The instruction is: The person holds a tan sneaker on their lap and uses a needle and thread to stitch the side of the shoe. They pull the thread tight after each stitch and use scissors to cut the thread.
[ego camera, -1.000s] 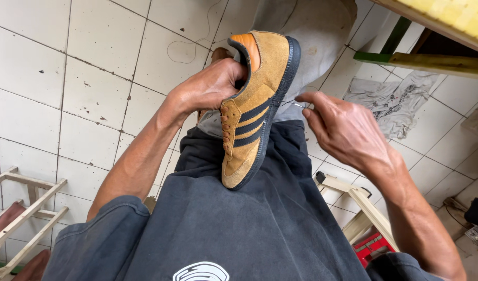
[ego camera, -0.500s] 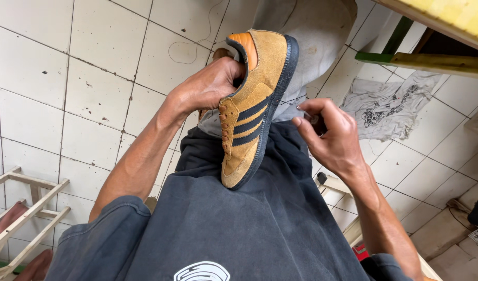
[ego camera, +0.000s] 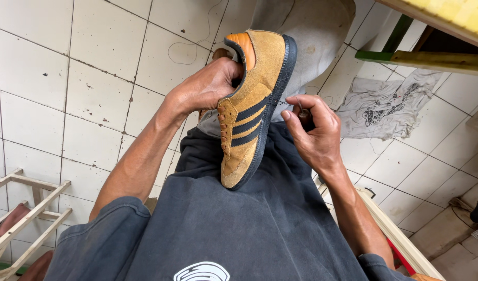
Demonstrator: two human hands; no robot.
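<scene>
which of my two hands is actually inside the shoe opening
The left hand: its fingers hook into the tan suede sneaker. The right hand pinches a small tool beside the sole.

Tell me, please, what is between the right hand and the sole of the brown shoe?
Nothing solid: in the head view a narrow gap separates the right hand from the dark sole of the shoe; behind it only dark cloth shows.

Bright, even daylight, soft shadows only. No glare. Sharp center; slight wide-angle stretch at edges. Upper right corner a bit overexposed.
</scene>
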